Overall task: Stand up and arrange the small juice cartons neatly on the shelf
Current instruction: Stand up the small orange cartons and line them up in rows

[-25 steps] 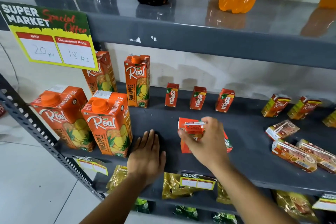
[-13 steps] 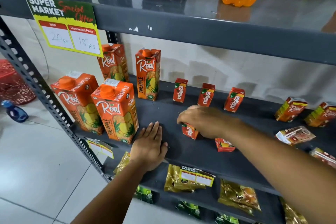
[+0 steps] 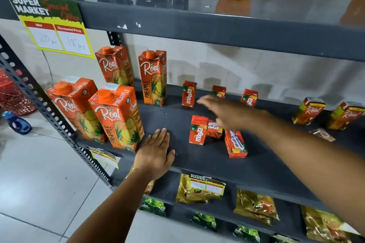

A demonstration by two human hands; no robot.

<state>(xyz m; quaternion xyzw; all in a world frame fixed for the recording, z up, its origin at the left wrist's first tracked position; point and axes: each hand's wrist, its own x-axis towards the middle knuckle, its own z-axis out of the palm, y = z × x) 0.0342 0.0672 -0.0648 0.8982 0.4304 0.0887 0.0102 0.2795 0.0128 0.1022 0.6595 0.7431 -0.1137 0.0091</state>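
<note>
Upright Maaza carton (image 3: 198,130) stands mid-shelf (image 3: 177,116), front row. Second small carton (image 3: 215,130) touches its right side; a third (image 3: 236,144) lies flat further right. Three more Maaza cartons (image 3: 189,94) stand along the back behind it. Right hand (image 3: 227,113) hovers above and behind the upright carton, blurred, grip spread wide, nothing in it. Left hand (image 3: 156,154) lies flat at the shelf's front edge, left of the carton, just beside the Real pineapple carton (image 3: 118,118), grip empty.

Wall: pale, plain, seen behind the grey metal shelving (image 3: 217,31).
Floor: light glossy tiles (image 3: 39,183), lit evenly.
Upright: perforated grey post (image 3: 49,116), slanted at left.
</note>
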